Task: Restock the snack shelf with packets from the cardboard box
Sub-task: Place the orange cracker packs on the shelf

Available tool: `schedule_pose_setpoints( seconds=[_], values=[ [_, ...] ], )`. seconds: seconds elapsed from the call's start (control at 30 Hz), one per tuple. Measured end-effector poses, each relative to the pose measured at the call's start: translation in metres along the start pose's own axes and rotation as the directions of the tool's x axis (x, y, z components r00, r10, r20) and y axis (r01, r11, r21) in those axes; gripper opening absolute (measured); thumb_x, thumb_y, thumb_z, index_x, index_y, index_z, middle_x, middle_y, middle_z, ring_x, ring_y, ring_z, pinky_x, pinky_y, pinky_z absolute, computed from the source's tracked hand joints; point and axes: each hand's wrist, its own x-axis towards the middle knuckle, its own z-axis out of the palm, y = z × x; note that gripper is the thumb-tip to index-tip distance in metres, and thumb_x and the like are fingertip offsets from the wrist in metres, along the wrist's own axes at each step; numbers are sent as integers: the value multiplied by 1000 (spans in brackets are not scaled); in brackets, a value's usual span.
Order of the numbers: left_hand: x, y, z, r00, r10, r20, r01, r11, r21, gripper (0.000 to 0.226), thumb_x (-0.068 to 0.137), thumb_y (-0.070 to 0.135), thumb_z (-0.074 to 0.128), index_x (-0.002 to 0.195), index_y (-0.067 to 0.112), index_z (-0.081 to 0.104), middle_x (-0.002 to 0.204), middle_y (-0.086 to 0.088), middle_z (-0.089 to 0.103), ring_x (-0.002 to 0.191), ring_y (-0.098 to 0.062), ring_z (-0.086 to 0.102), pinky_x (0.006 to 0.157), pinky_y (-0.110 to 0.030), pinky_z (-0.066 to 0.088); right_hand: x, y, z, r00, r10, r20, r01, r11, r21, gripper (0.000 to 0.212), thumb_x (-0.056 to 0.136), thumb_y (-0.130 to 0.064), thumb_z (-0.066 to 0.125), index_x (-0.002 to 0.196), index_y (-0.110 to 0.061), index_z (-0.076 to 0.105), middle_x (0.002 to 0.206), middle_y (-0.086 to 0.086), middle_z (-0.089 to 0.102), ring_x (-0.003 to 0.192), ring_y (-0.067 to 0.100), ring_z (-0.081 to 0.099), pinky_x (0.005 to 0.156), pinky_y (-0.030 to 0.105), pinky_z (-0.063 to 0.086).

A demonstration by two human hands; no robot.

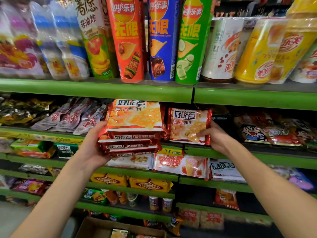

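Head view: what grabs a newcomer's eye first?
Centre frame, both hands: the left hand holds a stack of red-and-orange foil biscuit packets, and the right hand holds a single matching packet at the green shelf edge. Above stand tall red, blue and green crisp tubes.

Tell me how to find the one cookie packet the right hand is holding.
Start at the tall green Lay's can on the top shelf and drop to the shelf just below it. There the right hand pinches a single red-and-gold cracker packet standing upright and facing out. The stack of matching packets in the left hand lies flat; this one stands alone, with a pen mark near its bottom.
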Motion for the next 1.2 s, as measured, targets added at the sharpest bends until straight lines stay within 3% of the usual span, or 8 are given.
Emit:
schedule_pose_setpoints(
  seconds=[0.07,0.2,0.33,0.47,0.8,0.97,1.07,1.2],
  values=[
    [6,1,-4,1000,-7,-13,7,1000,16,37,77,47,70,101,20,80,109,-8,76,89,-27,74,92,-48,52,-1,0,0,1000,12,-20,-12,1000,-7,75,68,20,65,136,-10,51,114,10,74,104,26,71,84,36,55],
    [14,-7,-6,998,-57,-12,57,998,-7,43,68,46,76,101,20,81,114,-11,75,96,-32,74,83,-52,58,0,1,-1,999,16,-31,-16,1000,3,98,69,19,64,155,-9,26,135,18,60,123,34,58,113,50,39],
    [18,-10,-3,997,-74,33,75,997,-25,64,50,45,89,108,19,79,122,-13,71,106,-34,71,89,-57,55,2,3,0,999,8,-38,-8,1000,-13,88,75,21,61,152,-8,32,131,16,63,122,34,59,109,48,43],
    [22,-11,-7,996,-84,34,86,995,-52,51,69,45,77,113,18,77,127,-15,69,111,-36,68,92,-59,53,1,2,-1,1000,19,-20,-19,999,-28,63,77,20,57,132,-11,53,112,11,72,107,29,68,80,34,54],
    [27,-10,-11,993,-110,38,112,993,-49,55,59,51,81,104,19,80,119,-13,73,103,-34,72,83,-55,57,4,2,-3,1000,18,-8,-18,1000,-15,82,63,11,64,139,-12,47,128,15,65,120,32,60,111,50,41],
    [31,-8,-14,992,-122,33,123,991,-54,55,58,51,81,103,19,80,118,-15,73,102,-37,72,82,-58,56,4,1,-3,1000,23,6,-23,1000,12,52,76,15,59,120,-12,57,117,12,71,96,24,73,71,30,57],
    [32,-8,-15,992,-116,53,118,992,-47,56,55,50,85,103,20,80,118,-14,73,102,-37,72,81,-59,56,4,1,-4,1000,23,3,-23,1000,7,52,79,16,58,121,-14,58,113,9,73,99,24,72,73,31,55],
    [32,-9,-16,992,-115,60,118,992,-46,69,41,48,94,102,20,80,116,-14,73,101,-38,72,82,-60,55,2,1,-4,1000,17,16,-17,1000,19,49,81,19,56,116,-15,60,101,6,75,83,18,76,62,25,57]
  ],
)
